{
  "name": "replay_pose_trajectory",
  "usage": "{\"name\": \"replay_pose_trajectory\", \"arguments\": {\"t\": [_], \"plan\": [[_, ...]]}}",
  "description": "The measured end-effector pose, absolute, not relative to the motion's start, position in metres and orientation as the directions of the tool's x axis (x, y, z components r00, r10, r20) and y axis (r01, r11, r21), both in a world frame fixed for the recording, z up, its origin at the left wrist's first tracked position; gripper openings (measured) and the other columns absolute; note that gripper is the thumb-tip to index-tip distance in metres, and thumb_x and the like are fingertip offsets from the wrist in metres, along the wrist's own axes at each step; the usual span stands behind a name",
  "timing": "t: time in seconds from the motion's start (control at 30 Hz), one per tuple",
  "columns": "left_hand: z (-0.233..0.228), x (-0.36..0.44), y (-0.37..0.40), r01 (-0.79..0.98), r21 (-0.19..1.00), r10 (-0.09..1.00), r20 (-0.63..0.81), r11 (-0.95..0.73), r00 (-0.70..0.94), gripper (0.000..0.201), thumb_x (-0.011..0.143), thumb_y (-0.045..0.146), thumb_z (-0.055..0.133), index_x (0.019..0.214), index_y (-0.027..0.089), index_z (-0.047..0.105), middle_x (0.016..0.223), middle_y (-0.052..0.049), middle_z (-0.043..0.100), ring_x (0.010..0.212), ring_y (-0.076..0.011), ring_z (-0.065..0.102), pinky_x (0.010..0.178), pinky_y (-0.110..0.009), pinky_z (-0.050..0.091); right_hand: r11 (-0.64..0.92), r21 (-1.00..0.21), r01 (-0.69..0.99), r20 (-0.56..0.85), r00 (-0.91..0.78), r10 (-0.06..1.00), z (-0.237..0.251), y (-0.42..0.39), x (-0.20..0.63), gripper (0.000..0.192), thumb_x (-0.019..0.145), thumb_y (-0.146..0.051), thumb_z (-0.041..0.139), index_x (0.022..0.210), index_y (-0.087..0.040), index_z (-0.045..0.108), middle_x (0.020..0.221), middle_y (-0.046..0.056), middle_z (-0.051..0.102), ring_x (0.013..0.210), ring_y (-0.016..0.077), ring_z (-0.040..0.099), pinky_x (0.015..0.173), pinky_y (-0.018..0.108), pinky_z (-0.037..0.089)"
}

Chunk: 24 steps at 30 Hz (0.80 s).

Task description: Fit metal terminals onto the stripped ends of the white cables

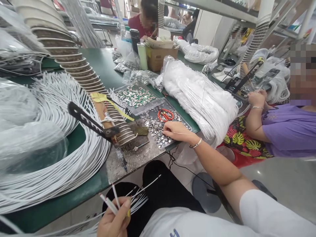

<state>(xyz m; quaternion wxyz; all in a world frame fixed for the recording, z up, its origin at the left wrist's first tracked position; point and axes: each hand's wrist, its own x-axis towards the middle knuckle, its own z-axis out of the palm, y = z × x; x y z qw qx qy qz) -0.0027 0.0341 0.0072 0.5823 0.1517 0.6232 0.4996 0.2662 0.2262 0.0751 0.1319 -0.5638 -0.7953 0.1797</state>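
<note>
My left hand (115,217) is closed around several white cables (139,201) at the bottom, above my lap; their ends poke out past the thumb on both sides. Over the tray (189,126) of small silver metal connector shells (154,126) is my right hand (178,132), its fingers bent and pinched together at the pile. Whatever lies between those fingertips is hidden. Orange-handled cutters (166,115) rest on the shells just beyond it. To the left, a soldering iron (120,158) is clamped tip-down on a black bracket (86,119) over a stained board (135,161).
A ribbed duct (74,62) comes down beside the iron. Behind stands a tray of green circuit boards (137,95). White cable bundles (96,158) cover the left; a bagged bundle (197,95) lies right. A co-worker in a purple shirt (291,131) sits at the right.
</note>
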Motion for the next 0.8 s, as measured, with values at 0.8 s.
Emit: {"name": "replay_pose_trajectory", "arguments": {"t": [0.8], "plan": [[0.028, 0.007, 0.026, -0.007, 0.914, 0.914, -0.405, 0.405, -0.031, 0.027, 0.071, 0.041, 0.073, 0.064, 0.017, 0.065, 0.09, -0.009, 0.071, 0.085, -0.024, 0.061, 0.081, -0.034, 0.045, 0.036, -0.992, 0.124, -0.023, -0.443, 0.896, 0.04, 0.061, 0.191, 0.011, 0.088, -0.02, 0.06, 0.091, -0.014, 0.069, 0.074, 0.001, 0.06, 0.065, 0.0094, 0.054, 0.06, 0.019, 0.042]]}}
